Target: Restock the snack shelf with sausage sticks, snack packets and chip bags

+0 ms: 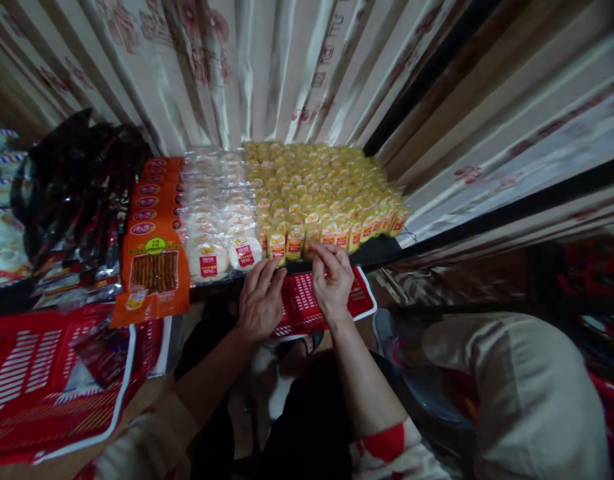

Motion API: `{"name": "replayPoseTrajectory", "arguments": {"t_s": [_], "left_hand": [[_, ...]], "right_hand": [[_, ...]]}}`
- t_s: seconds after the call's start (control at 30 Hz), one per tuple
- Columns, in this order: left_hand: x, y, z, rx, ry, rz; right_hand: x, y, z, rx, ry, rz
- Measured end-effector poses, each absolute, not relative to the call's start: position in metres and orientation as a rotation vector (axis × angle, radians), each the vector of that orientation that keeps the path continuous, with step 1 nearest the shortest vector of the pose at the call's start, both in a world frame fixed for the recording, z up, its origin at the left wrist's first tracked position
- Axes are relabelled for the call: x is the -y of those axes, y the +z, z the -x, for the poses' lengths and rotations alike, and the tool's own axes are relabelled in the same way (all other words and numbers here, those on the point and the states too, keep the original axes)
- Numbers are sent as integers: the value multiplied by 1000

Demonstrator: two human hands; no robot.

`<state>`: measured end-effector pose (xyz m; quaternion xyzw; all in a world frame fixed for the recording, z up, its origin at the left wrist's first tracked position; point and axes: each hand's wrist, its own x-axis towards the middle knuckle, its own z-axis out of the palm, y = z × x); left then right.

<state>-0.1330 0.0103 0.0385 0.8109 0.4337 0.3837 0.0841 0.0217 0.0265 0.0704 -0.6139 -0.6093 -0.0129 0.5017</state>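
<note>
Rows of small yellow-wrapped snack packets point(295, 240) stand packed together on a dark shelf, with red labels on the front ones. My right hand point(333, 279) is at their front row, its fingers curled and pinched together. Whatever lies between its fingertips is hidden. To the left, my left hand point(261, 300) rests by the shelf's front edge, fingers stretched out and thumb apart, holding nothing. Its fingertips are close to the front yellow packets and to the clear packs of round white cakes point(243, 253). I cannot tell whether they touch.
Orange snack bags point(154, 263), dark glossy packets point(81, 193) and white packets point(4, 247) line the shelf's left. Pleated, printed curtains point(267, 73) hang behind. Red baskets point(51, 380) stand at lower left, another red basket point(299, 303) below my hands. A person's light-trousered leg point(531, 380) is at right.
</note>
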Motion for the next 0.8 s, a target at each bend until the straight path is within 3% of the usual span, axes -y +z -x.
{"name": "replayPoseTrajectory", "arguments": {"t_s": [0.5,0.7,0.8], "left_hand": [[-28,23,111,-1292,1267,-2474],[-24,28,106,-1353,1254,-2435],[-22,28,102,-1382,1229,-2409]], "right_hand": [[-38,59,-7,1694,60,1453],[-32,60,-24,1560,-282,1671],[-34,52,-32,1502,-275,1796]]}}
